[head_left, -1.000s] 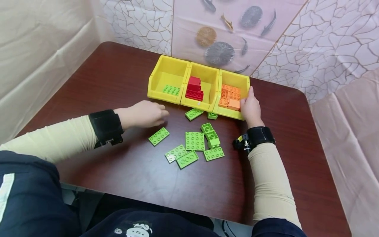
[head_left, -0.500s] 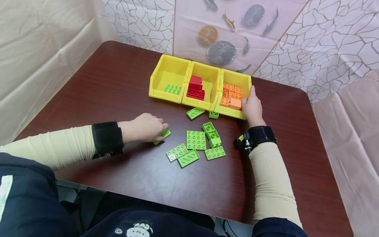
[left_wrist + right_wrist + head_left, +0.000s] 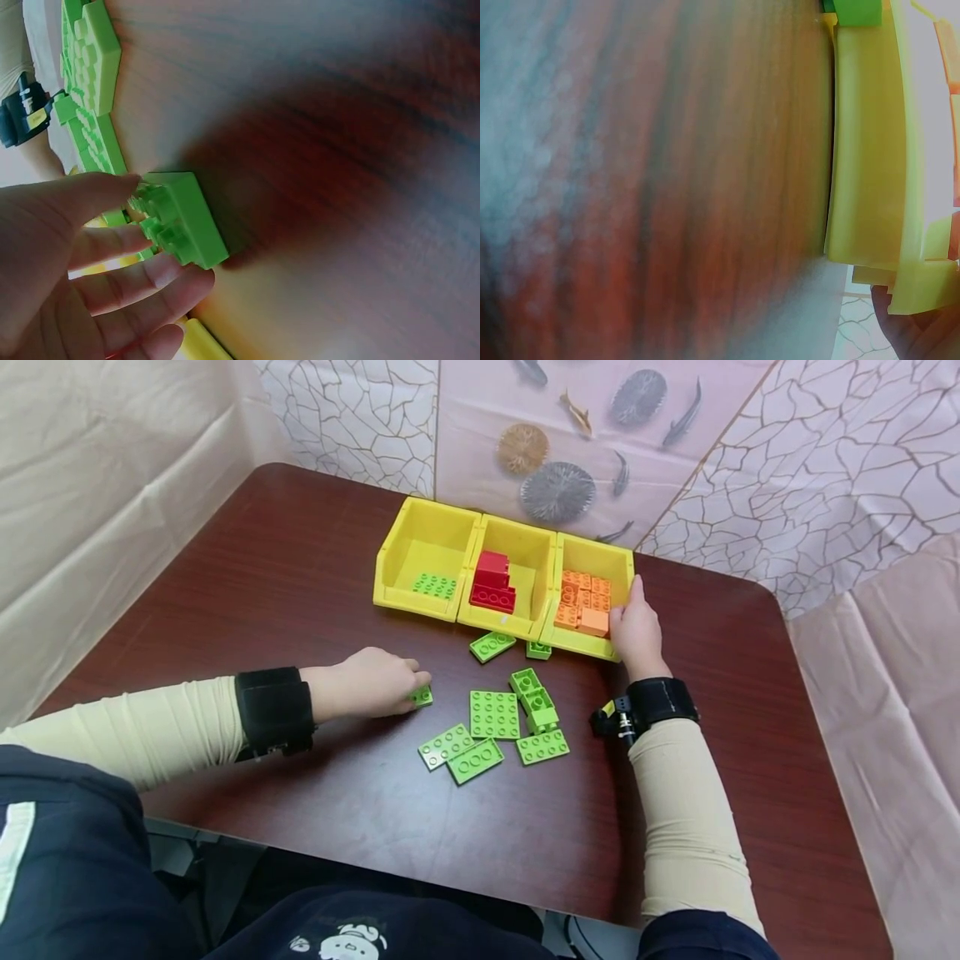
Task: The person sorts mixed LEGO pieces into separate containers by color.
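My left hand (image 3: 367, 682) is low over the table left of the loose bricks and pinches a green eight-stud brick (image 3: 196, 219) between thumb and fingers. In the head view only one end of that brick shows past the fingertips. My right hand (image 3: 637, 637) grips the right wall of the rightmost yellow bin (image 3: 581, 645), thumb at the inner side, fingers along the outside. That bin holds orange bricks (image 3: 585, 597). In the right wrist view, part of the right hand (image 3: 911, 330) shows behind the bin's corner.
Joined to it are a middle yellow bin (image 3: 528, 560) with red bricks (image 3: 492, 583) and a left one (image 3: 431, 527) with green bricks (image 3: 435, 586). Several green pieces, including a square plate (image 3: 494, 715), lie before the bins. A patterned cloth (image 3: 540, 410) hangs behind the table.
My left hand has come down and nearer the table's front edge onto the green brick, covering most of it and taking hold. The right hand keeps its place at the bin.
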`<state>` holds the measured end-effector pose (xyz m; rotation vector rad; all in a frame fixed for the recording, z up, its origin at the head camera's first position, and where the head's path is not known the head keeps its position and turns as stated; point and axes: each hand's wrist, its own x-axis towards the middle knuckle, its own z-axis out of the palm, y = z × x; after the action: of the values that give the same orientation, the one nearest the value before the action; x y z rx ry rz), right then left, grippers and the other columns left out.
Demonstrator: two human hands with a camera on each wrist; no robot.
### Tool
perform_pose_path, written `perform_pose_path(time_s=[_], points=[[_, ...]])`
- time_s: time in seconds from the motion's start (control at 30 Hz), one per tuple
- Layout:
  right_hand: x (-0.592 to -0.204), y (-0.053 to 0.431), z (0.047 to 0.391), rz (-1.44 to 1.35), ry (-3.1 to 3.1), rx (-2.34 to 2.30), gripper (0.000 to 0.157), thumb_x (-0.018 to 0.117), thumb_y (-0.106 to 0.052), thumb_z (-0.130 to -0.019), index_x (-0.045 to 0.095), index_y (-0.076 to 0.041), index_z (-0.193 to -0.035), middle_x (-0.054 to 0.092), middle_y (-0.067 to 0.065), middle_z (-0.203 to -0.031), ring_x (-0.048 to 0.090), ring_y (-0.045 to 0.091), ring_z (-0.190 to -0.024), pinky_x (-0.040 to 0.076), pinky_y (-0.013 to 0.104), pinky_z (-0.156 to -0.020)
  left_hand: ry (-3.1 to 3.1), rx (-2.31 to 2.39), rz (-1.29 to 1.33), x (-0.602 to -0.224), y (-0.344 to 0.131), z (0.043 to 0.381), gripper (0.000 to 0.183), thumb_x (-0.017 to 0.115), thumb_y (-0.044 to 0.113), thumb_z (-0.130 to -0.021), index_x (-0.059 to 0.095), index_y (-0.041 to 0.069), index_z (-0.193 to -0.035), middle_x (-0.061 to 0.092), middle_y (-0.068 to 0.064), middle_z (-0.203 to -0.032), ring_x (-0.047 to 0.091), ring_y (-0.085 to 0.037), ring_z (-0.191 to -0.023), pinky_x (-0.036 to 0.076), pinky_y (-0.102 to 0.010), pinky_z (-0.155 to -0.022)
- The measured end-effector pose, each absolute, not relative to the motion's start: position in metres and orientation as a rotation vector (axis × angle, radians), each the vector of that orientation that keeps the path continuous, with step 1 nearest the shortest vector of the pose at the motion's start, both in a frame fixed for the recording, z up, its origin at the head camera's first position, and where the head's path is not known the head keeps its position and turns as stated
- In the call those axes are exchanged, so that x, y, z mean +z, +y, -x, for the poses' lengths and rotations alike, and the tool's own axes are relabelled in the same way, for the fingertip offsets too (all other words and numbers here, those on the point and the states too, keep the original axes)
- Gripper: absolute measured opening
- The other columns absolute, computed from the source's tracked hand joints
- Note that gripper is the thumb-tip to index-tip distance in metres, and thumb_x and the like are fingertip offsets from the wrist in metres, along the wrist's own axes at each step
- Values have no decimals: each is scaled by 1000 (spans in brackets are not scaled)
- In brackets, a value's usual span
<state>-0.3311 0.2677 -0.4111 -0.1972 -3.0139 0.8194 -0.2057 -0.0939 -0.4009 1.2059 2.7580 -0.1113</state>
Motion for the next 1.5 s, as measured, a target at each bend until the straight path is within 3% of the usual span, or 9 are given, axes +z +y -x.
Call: perform_pose_path(time_s=[0.13, 0.37, 0.5, 0.73, 0.97, 1.5], points=[[-412, 270, 332, 198, -3010, 821, 64, 30, -16, -97, -7, -15, -149, 39, 27, -137, 49, 36, -104, 38, 47, -88, 2752, -102, -1240, -405, -92, 207, 28, 68, 31, -83, 60, 8, -98, 55, -2, -79, 54, -19, -68, 48, -36, -56], [-414, 272, 333, 180, -2999, 805, 65, 32, -15, -97, -6, -15, -150, 46, 29, -128, 50, 36, -93, 39, 46, -80, 2790, -36, -1298, -396, -92, 221, 22, 69, 22, -81, 60, 9, -97, 56, -3, -80, 54, -18, -67, 47, -33, -54], [-415, 274, 333, 178, -2995, 793, 64, 32, -16, -97, -5, -15, -150, 45, 29, -129, 50, 36, -95, 39, 47, -82, 2871, -1, -1285, -377, -94, 250, 21, 69, 21, -82, 59, 10, -97, 58, -3, -80, 54, -19, -68, 48, -33, -56], [-417, 272, 332, 210, -3008, 792, 65, 32, -16, -97, -6, -15, -150, 45, 28, -128, 50, 36, -97, 39, 47, -84, 2964, -111, -1096, -351, -97, 309, 24, 61, 16, -86, 54, 5, -106, 54, -12, -90, 51, -29, -78, 47, -43, -68], [-416, 267, 332, 195, -3005, 808, 65, 33, -15, -97, -5, -14, -150, 41, 26, -135, 48, 36, -111, 38, 47, -91, 2921, -123, -1033, -356, -91, 338, 28, 61, 16, -87, 56, 2, -110, 55, -15, -97, 51, -30, -85, 46, -44, -76], [-415, 269, 335, 223, -2991, 825, 65, 33, -16, -97, -4, -17, -150, 41, 24, -136, 48, 35, -111, 37, 46, -93, 2802, -76, -961, -371, -72, 376, 27, 60, 12, -89, 61, 0, -113, 53, -16, -99, 48, -31, -89, 42, -44, -85]])
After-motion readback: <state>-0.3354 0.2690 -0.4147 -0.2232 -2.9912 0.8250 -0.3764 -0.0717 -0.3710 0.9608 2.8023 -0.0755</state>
